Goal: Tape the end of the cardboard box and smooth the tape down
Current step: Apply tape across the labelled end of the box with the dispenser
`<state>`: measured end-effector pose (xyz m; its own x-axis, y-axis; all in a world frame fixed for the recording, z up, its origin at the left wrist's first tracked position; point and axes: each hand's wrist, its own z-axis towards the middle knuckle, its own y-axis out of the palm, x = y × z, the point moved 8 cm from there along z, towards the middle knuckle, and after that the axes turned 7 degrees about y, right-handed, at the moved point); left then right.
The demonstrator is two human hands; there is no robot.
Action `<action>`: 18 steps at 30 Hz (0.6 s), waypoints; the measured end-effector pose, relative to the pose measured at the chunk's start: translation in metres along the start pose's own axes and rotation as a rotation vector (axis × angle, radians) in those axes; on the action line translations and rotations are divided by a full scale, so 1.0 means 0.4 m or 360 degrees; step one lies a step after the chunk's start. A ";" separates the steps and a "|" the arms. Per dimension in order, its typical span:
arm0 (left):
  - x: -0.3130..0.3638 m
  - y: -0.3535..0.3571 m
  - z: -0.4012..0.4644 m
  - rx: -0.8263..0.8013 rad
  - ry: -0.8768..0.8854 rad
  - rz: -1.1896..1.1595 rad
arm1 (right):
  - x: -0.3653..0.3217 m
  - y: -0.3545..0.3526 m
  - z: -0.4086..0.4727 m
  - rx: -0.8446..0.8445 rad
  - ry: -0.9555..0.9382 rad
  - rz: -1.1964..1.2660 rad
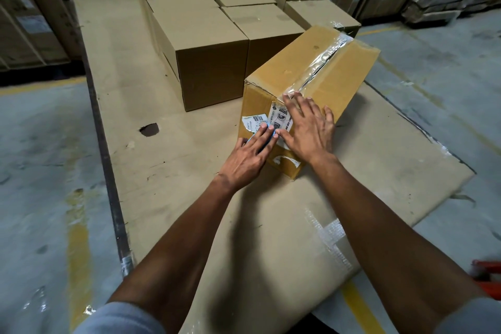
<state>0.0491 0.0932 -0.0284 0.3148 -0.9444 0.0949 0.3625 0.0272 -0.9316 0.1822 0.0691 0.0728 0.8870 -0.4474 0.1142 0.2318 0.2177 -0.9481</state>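
Cardboard sheet [189, 171]: hands [309, 127] flat on box [311, 68].

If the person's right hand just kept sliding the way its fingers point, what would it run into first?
The right hand lies flat on the near end of the cardboard box, fingers pointing up and away. Sliding on, it would probably first meet the box's top edge, where the clear tape folds over, then ride onto the taped seam.

Both hands [279, 141] flat on box end [260, 127]
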 end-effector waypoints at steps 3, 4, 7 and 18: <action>0.003 0.008 0.006 -0.0032 -0.0012 0.0021 | 0.001 -0.002 0.000 0.0007 0.0012 -0.0011; 0.004 0.008 0.009 -0.0043 -0.0023 0.0015 | 0.001 -0.002 0.000 0.0010 0.0011 -0.0018; 0.008 0.008 0.016 -0.0084 -0.0044 -0.0004 | -0.002 -0.001 0.002 0.0023 0.0026 -0.0039; 0.004 0.022 0.032 -0.0200 -0.0093 0.0023 | -0.010 -0.012 0.012 0.0010 0.0115 -0.0081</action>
<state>0.0640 0.0960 -0.0321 0.3710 -0.9234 0.0981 0.2460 -0.0041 -0.9693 0.1793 0.0739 0.0783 0.8429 -0.5195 0.1400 0.2784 0.1984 -0.9398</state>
